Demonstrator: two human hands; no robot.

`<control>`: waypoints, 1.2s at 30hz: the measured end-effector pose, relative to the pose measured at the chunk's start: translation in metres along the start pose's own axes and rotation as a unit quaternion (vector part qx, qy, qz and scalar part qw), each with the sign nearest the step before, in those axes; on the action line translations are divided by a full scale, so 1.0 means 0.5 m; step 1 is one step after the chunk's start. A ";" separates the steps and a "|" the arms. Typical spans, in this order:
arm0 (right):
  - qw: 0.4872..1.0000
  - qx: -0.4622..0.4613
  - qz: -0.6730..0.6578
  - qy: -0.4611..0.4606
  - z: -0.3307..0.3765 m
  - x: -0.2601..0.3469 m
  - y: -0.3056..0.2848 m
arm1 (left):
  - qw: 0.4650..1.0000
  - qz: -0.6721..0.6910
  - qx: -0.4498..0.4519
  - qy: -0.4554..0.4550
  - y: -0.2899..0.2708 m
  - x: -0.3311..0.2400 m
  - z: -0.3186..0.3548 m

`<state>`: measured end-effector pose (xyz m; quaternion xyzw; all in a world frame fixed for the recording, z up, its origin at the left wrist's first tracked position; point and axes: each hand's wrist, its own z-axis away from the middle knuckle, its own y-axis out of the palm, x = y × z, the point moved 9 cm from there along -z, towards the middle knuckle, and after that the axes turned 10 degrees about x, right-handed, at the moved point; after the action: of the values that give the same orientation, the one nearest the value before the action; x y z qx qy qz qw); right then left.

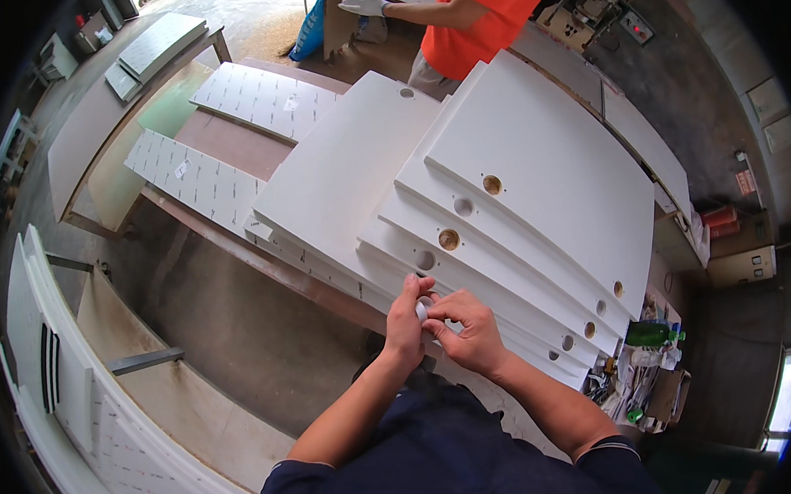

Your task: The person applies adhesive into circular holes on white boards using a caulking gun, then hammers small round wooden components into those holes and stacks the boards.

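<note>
Close in front of my body, both hands meet over a small white ring-shaped roll (422, 311), possibly tape. My left hand (404, 326) is closed around it, with the thumb up. Pinched fingers of my right hand (467, 331) are at its near right side. The exact finger contact is partly hidden. Just beyond the hands lies a fanned stack of white panels (553, 160), their edges stepped. Round cup holes are cut near their edges, such as the brown-bottomed hole (449, 239).
Film-covered boards (264, 101) extend left on the workbench. A person in an orange shirt (491, 24) and white gloves stands across the stack. At right are a green bottle (650, 333) and clutter. More white panels lean on a rack (105, 391) at left.
</note>
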<state>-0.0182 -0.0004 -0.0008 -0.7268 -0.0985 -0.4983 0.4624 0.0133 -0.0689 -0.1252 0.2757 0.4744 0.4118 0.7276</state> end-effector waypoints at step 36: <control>0.914 -0.051 0.400 -0.036 -0.101 -0.032 -0.052 | 0.991 -0.079 -0.017 -0.108 -0.097 0.036 0.052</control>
<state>-0.0734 -0.0197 0.0050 -0.7456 0.2093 -0.2490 0.5816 0.0571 -0.0784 -0.1617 0.2676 0.4057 0.3289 0.8097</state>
